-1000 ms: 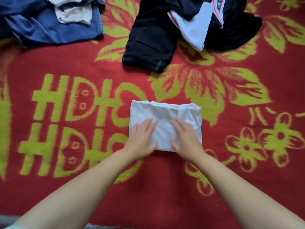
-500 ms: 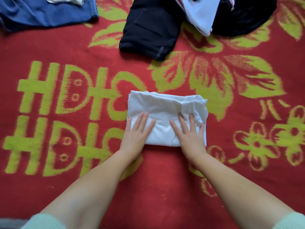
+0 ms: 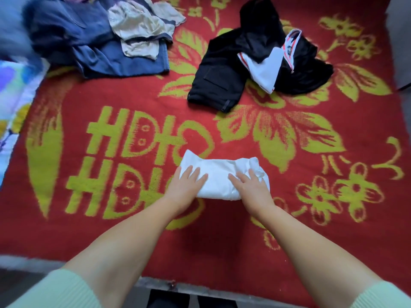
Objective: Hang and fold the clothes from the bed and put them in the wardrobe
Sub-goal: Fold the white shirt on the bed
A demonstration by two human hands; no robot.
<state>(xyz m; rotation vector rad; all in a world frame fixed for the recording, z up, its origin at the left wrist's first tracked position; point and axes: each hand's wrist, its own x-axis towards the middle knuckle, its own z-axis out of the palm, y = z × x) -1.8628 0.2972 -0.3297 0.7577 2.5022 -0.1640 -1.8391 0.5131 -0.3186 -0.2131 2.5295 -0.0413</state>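
A folded white garment (image 3: pixel 220 176) lies on the red and yellow bedspread (image 3: pixel 133 218) near the bed's front edge. My left hand (image 3: pixel 186 185) rests flat on its left end with straight fingers. On the garment's right end lies my right hand (image 3: pixel 251 187), also flat with fingers spread. Further back, a heap of black clothes (image 3: pixel 222 78) with a white, red-trimmed piece (image 3: pixel 269 70) on top lies right of centre. A pile of blue clothes (image 3: pixel 93 47) with a beige garment (image 3: pixel 138 30) on it sits at the back left.
A bright patterned sheet (image 3: pixel 13 90) shows at the bed's left side. The bed's front edge (image 3: pixel 200 285) runs along the bottom, with dark legs below it. A grey surface (image 3: pixel 400 41) stands at the right edge.
The view has pulled back and lifted, showing more of the bed and both piles. My hands have spread apart toward the garment's ends, and the garment looks narrower front to back.
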